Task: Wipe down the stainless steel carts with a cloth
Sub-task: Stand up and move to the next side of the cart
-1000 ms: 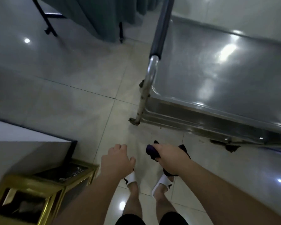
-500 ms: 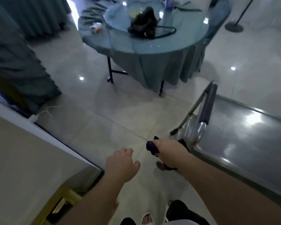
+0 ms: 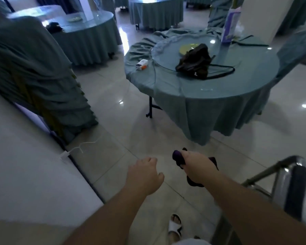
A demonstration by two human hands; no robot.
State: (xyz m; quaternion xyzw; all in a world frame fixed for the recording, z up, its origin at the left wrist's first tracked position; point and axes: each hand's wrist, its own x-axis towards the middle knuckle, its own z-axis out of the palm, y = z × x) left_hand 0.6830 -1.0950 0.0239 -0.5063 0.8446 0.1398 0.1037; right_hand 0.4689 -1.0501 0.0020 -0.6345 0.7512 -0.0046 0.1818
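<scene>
My right hand point(image 3: 196, 167) grips a dark purple cloth point(image 3: 178, 158), which bunches out in front of the fist and hangs below it. My left hand point(image 3: 145, 174) is held out beside it over the tiled floor, fingers loosely curled, holding nothing. Only the handle end of the stainless steel cart point(image 3: 288, 188) shows, at the lower right edge; its dark grip and metal tubes stand right of my right forearm. The cart's top is almost entirely out of view.
A round table point(image 3: 210, 96) with a teal cloth stands ahead, carrying a dark bag point(image 3: 194, 61), a yellow plate and a small white box. A stack of covered chairs point(image 3: 34, 76) and a white wall edge point(image 3: 25, 165) line the left. More tables stand behind.
My view has swung up and left, away from the cart's top toward the dining room. Both hands kept their pose, the right one still gripping the cloth.
</scene>
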